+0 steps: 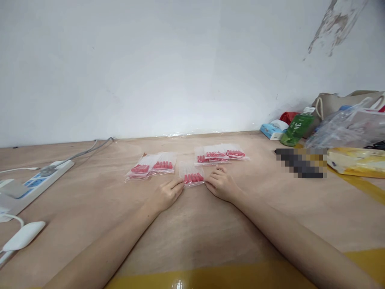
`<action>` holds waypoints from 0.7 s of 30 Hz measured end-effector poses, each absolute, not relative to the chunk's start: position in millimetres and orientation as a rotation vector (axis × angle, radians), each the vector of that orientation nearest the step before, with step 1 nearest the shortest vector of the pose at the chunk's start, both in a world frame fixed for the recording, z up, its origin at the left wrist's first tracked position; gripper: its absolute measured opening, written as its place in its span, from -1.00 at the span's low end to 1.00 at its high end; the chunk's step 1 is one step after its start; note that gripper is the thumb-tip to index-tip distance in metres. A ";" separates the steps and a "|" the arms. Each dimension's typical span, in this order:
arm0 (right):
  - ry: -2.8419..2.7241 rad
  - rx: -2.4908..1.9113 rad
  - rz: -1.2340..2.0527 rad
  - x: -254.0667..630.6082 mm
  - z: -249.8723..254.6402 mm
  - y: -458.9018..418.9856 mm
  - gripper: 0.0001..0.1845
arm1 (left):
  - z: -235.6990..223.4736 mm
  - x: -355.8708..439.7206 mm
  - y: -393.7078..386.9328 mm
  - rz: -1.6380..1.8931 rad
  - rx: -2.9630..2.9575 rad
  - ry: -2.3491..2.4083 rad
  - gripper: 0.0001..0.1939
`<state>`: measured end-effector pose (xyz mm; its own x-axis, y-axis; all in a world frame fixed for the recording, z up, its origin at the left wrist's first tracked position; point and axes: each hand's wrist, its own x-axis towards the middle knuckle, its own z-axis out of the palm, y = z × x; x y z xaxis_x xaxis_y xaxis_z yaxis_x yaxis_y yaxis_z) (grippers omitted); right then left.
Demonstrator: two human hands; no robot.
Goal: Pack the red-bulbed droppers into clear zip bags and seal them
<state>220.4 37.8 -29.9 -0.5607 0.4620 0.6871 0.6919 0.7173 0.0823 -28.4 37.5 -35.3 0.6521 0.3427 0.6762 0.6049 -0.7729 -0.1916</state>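
A small clear plastic bag [193, 178] with several red pieces in a row lies on the table between my hands. My left hand [170, 193] pinches its lower left corner. At its right edge, my right hand [221, 184] has its fingers curled and closed on the bag's side. Behind and to the left lie more such bags [163, 163], partly overlapping, with a stack [140, 169] at their left end. Another overlapping group of bags [215, 153] rests behind my right hand. What the red pieces are I cannot make out exactly.
A white power strip [45, 184] with cables and a white plug-like device [24, 236] lie at the left. Toward the right stand a green bottle [297, 128], a blue tissue box [272, 130], plastic bags [343, 128] and a yellow-white package [355, 161]. A wall rises behind the table.
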 end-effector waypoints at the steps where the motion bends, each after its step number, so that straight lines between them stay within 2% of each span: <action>1: -2.279 -0.868 -0.479 220.3 -29.4 37.8 -0.78 | -32.0 -28.3 36.8 -0.879 -2.457 -0.723 -0.79; 8: -2.317 -0.870 -0.562 218.9 -27.3 36.9 -0.75 | -14.9 -29.1 38.3 -0.868 -2.424 -0.613 -0.84; 21: -2.284 -0.823 -0.570 202.7 -26.3 44.8 -0.77 | -21.2 -21.8 44.7 -0.961 -2.471 -0.766 -0.90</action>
<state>202.7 44.8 -26.3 -0.6012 0.4056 0.6885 0.6816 0.7101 0.1769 -21.8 44.7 -21.2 0.6175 0.3491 0.7049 0.6089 -0.7794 -0.1475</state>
